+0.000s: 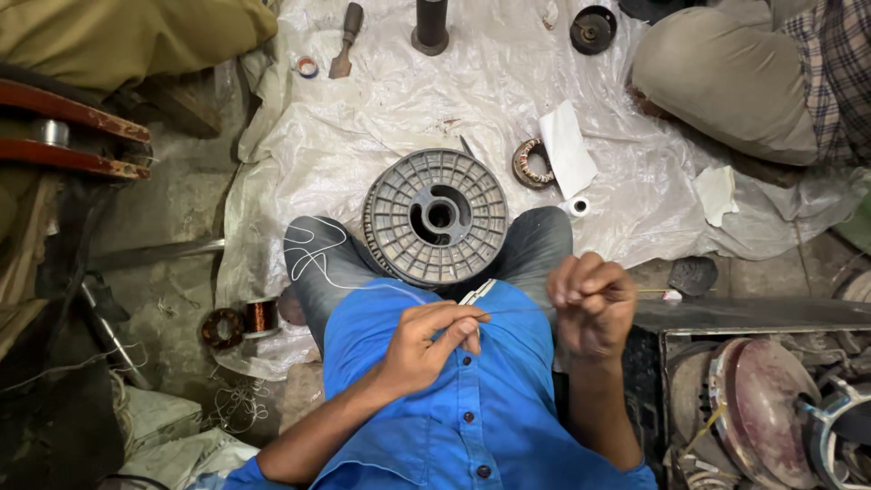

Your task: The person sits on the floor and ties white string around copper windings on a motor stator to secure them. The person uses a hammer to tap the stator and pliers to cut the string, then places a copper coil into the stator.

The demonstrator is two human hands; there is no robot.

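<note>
Pinching a thin wire [522,310] taut between them, left hand [425,345] and right hand [592,304] hover just below the grey plastic spool [435,218] on the lap.

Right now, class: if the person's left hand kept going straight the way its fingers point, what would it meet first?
The left hand points right, along the thin wire, so it would probably meet the right hand first. Depth is unclear.
</note>
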